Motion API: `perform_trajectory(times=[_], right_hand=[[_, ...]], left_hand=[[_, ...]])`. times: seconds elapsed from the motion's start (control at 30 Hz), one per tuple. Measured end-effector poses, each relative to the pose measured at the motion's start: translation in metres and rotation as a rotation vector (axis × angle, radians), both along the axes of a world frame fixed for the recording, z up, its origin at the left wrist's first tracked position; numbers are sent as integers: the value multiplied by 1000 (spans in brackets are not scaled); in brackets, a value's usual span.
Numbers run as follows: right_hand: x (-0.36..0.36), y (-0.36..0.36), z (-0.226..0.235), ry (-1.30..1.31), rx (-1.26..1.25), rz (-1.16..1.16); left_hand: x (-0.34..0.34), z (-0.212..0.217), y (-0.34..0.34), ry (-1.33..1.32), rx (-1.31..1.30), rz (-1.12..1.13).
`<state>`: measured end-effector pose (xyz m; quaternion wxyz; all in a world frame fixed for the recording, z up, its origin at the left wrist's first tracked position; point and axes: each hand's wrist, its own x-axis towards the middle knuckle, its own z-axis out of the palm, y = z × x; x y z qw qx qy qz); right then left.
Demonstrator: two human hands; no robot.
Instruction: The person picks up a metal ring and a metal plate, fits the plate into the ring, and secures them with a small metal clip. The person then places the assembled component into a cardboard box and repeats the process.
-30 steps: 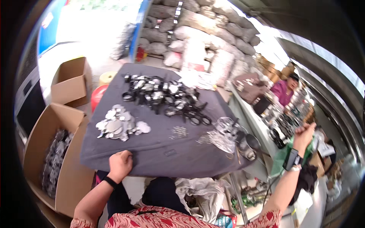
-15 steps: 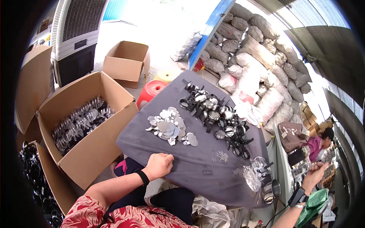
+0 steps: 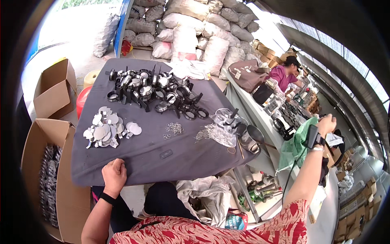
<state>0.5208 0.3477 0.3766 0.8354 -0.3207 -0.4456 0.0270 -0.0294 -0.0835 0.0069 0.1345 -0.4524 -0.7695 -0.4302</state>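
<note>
My left hand rests as a closed fist on the near left edge of the grey cloth-covered table; nothing shows in it. Beyond it lies a heap of flat silver discs with tabs. My right hand is raised far out to the right, past the table, with its fingers curled. Whether it holds anything is hidden. Close to it hangs a green plastic sheet. Black ring-shaped parts with handles and metal faces are piled at the far side. Small metal clips lie mid-table.
A clear plastic bag and a metal pot stand at the table's right. Open cardboard boxes are at the left. Stacked sacks form the back. A co-worker sits at a bench on the right.
The view has swung to the right, so the table sits further left. My right arm is now extended further into view, its hand curled near the green sheet. My left fist still rests at the table edge.
</note>
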Motion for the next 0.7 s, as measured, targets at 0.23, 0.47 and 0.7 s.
perform_trajectory(times=[0.23,0.47,0.7], right_hand=[[29,5,22,99,-360,-570],[-198,-55,-87,-236,-279,661],[-294,-238,-63,-660,184,1090]], left_hand=[[-5,1,-13,17,-6,57],[1,1,-8,34,-16,43],[3,0,-9,25,-28,64]])
